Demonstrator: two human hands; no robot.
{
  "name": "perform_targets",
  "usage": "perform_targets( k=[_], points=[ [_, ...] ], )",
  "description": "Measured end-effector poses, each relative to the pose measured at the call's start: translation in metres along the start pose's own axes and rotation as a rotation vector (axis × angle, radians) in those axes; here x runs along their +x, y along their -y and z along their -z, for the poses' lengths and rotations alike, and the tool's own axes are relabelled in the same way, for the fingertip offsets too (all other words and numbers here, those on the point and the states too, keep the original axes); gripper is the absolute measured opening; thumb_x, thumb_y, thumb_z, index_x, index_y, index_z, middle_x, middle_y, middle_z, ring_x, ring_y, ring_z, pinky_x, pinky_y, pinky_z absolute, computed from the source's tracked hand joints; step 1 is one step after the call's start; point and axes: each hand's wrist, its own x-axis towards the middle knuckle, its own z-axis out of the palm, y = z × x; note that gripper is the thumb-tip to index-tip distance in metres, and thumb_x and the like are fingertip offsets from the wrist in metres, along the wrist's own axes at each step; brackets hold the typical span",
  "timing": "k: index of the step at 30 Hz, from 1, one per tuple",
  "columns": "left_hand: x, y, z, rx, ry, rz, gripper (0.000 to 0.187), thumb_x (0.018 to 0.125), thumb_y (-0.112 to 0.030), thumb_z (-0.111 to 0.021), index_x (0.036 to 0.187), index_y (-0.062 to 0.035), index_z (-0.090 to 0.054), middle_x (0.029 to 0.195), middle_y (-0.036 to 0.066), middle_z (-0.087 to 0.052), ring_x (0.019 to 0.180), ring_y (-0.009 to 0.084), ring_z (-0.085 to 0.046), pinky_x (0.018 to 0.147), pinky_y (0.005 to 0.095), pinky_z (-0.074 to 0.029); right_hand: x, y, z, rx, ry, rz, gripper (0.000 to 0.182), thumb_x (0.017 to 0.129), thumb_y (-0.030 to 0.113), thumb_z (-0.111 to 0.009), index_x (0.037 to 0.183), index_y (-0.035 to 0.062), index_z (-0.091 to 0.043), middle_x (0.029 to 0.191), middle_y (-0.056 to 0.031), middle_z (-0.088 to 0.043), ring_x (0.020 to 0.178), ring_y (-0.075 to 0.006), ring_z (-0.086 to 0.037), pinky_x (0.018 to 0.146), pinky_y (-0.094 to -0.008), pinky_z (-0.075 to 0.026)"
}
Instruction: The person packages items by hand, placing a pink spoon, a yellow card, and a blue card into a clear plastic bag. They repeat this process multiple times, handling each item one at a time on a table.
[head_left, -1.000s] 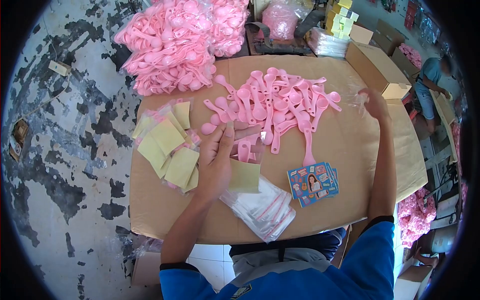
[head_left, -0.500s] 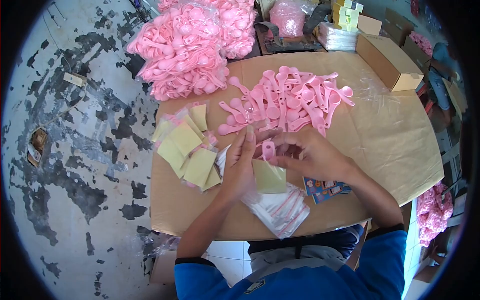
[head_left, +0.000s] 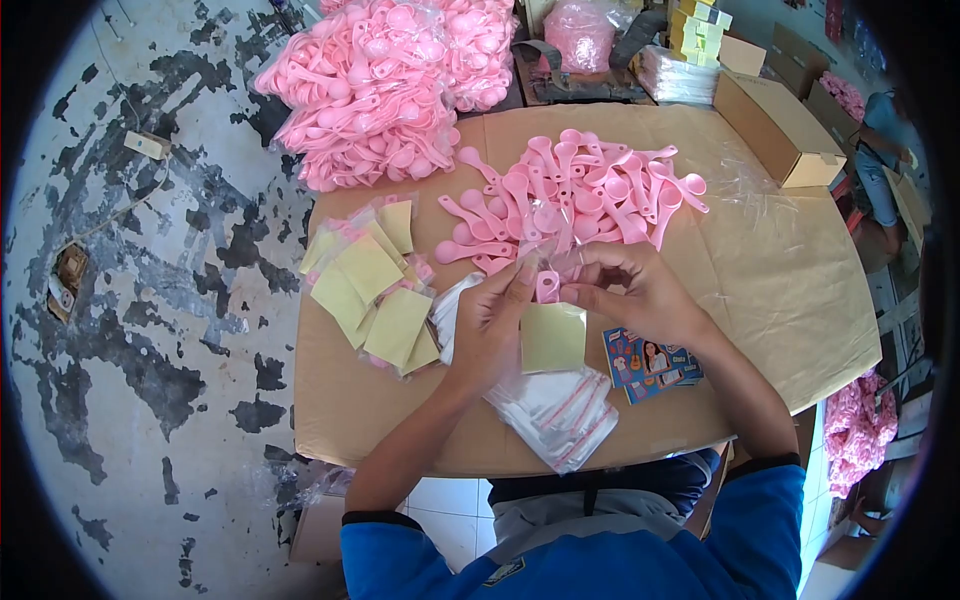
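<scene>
Between my two hands is a clear plastic bag point(head_left: 548, 258) holding a yellow card point(head_left: 553, 338) and a pink spoon point(head_left: 547, 287), whose handle end shows above the card. My left hand point(head_left: 497, 322) pinches the bag's left side, and my right hand point(head_left: 630, 290) pinches its upper right edge. Below them lies a stack of flat clear bags point(head_left: 560, 420) with red lines. Printed blue cards point(head_left: 645, 366) rest under my right forearm. Just beyond my fingers spreads a loose pile of pink spoons point(head_left: 590, 190).
Filled packets with yellow cards point(head_left: 368, 270) lie at the left of the brown-covered table point(head_left: 780, 290). Large bags of pink spoons point(head_left: 365, 95) stand at the back left. A cardboard box point(head_left: 780, 125) sits at the back right, and another person point(head_left: 885, 150) is at the far right.
Both hands have moved slightly right with the bag. My right hand has risen a little along the bag's top, and more of the blue cards shows.
</scene>
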Motion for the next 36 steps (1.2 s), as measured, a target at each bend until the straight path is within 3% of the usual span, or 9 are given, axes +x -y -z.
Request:
perform_targets(
  k=[2, 5, 8, 12, 17, 24, 27, 30, 36],
  points=[
    [-0.001, 0.000, 0.001, 0.069, 0.012, -0.030, 0.032, 0.102, -0.022, -0.048, 0.122, -0.0006, -0.060, 0.081, -0.003, -0.062, 0.068, 0.0006, -0.051, 0.057, 0.0175, -0.040, 0.000, 0.002, -0.007, 0.051, -0.062, 0.077, 0.032, 0.088, 0.008, -0.069, 0.119, 0.0076, -0.064, 0.075, 0.0051, -0.060, 0.065, 0.0003, -0.048, 0.056, -0.0184, -0.040],
    [-0.002, -0.008, 0.001, 0.127, 0.010, -0.035, 0.033, 0.102, -0.022, -0.048, 0.124, -0.0001, -0.059, 0.079, -0.004, -0.060, 0.067, 0.0005, -0.051, 0.057, 0.0178, -0.040, -0.002, 0.008, -0.008, 0.055, -0.080, -0.034, 0.025, 0.086, 0.009, -0.071, 0.110, 0.0030, -0.067, 0.076, 0.0027, -0.062, 0.069, -0.0018, -0.053, 0.060, -0.0191, -0.044],
    [-0.004, -0.009, 0.003, 0.147, 0.000, -0.017, 0.033, 0.102, -0.023, -0.048, 0.122, 0.0007, -0.059, 0.078, -0.004, -0.058, 0.068, 0.0006, -0.052, 0.057, 0.0182, -0.042, -0.001, 0.006, -0.004, 0.068, -0.012, 0.003, 0.025, 0.086, 0.010, -0.071, 0.110, 0.0032, -0.067, 0.076, 0.0027, -0.062, 0.069, -0.0020, -0.053, 0.060, -0.0199, -0.044],
    [-0.003, -0.008, 0.002, 0.068, 0.023, 0.008, 0.033, 0.101, -0.024, -0.048, 0.120, 0.0014, -0.059, 0.077, -0.003, -0.056, 0.070, 0.0012, -0.054, 0.060, 0.0188, -0.046, -0.003, 0.010, 0.001, 0.014, -0.073, -0.017, 0.022, 0.089, 0.013, -0.068, 0.110, 0.0050, -0.068, 0.075, 0.0025, -0.063, 0.069, -0.0005, -0.050, 0.060, -0.0193, -0.043],
    [-0.003, -0.025, 0.007, 0.180, 0.087, 0.026, 0.031, 0.099, -0.017, -0.053, 0.121, 0.0029, -0.057, 0.087, 0.000, -0.061, 0.075, 0.0046, -0.059, 0.065, 0.0199, -0.050, -0.003, 0.010, 0.000, 0.123, -0.124, -0.059, 0.022, 0.094, 0.018, -0.062, 0.104, 0.0006, -0.069, 0.073, 0.0024, -0.062, 0.067, -0.0014, -0.049, 0.059, -0.0206, -0.043],
    [0.001, -0.018, 0.013, 0.214, 0.104, -0.017, 0.030, 0.096, -0.012, -0.057, 0.122, 0.0040, -0.056, 0.106, 0.005, -0.062, 0.088, 0.0074, -0.060, 0.072, 0.0233, -0.053, -0.003, 0.007, 0.004, 0.175, -0.114, 0.024, 0.026, 0.098, 0.021, -0.055, 0.105, -0.0008, -0.067, 0.078, 0.0003, -0.064, 0.070, -0.0041, -0.052, 0.063, -0.0221, -0.044],
    [0.000, -0.016, 0.009, 0.176, 0.155, -0.046, 0.030, 0.096, -0.012, -0.058, 0.121, 0.0040, -0.057, 0.106, 0.005, -0.063, 0.088, 0.0075, -0.060, 0.074, 0.0234, -0.053, -0.004, 0.004, 0.004, 0.155, -0.127, 0.018, 0.025, 0.098, 0.020, -0.056, 0.108, -0.0001, -0.067, 0.082, -0.0008, -0.065, 0.071, -0.0039, -0.053, 0.064, -0.0217, -0.045],
    [0.000, -0.018, 0.010, 0.155, 0.078, 0.019, 0.030, 0.096, -0.013, -0.058, 0.121, 0.0040, -0.059, 0.100, 0.004, -0.065, 0.085, 0.0061, -0.060, 0.073, 0.0231, -0.052, -0.004, 0.008, 0.004, 0.118, -0.120, 0.000, 0.023, 0.095, 0.017, -0.059, 0.111, 0.0024, -0.067, 0.085, -0.0005, -0.067, 0.072, -0.0028, -0.053, 0.065, -0.0213, -0.045],
    [-0.001, -0.016, 0.011, 0.317, 0.030, -0.031, 0.031, 0.098, -0.016, -0.055, 0.123, 0.0018, -0.060, 0.089, 0.003, -0.067, 0.078, 0.0045, -0.059, 0.071, 0.0218, -0.053, -0.006, 0.015, -0.003, 0.001, -0.111, -0.026, 0.024, 0.088, 0.008, -0.067, 0.112, 0.0064, -0.068, 0.089, 0.0010, -0.068, 0.071, -0.0006, -0.054, 0.062, -0.0185, -0.045]
  ],
)
